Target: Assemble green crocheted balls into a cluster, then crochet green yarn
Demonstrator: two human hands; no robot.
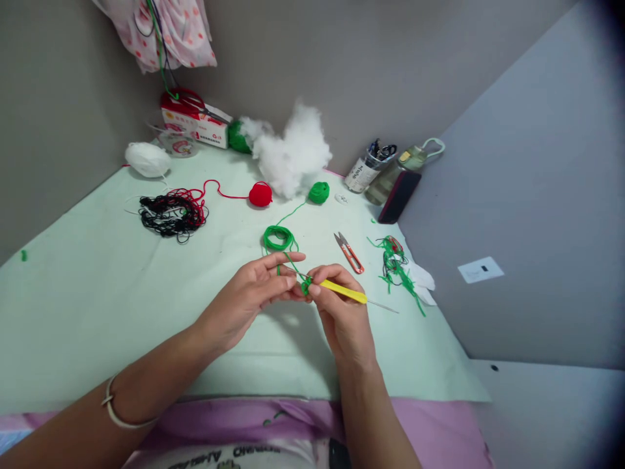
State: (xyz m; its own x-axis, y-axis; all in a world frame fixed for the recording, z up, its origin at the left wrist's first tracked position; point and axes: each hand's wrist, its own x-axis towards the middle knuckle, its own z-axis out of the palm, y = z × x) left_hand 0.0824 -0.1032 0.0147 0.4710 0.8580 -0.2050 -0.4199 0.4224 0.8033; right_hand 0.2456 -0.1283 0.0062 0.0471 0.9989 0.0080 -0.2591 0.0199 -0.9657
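Pinched in my right hand (342,306) is a crochet hook with a yellow handle (344,291); a thin metal end sticks out behind it to the right. A small green crochet piece (306,285) sits at the fingertips, where both hands meet. My left hand (258,286) grips that piece between thumb and fingers, with green yarn (293,262) running over its raised index finger. Just beyond the left hand lies a loose coil of green yarn (278,238), linked by a strand to a small green ball (319,192). The hook's tip is partly hidden by fingers.
Orange thread snips (349,253) lie right of the hands, near green yarn scraps (400,270). Behind are a red ball (260,194), white stuffing (293,153), a pen cup (364,170), a bottle and a phone (399,197). Tangled black yarn (170,215) and a white ball (147,159) are left.
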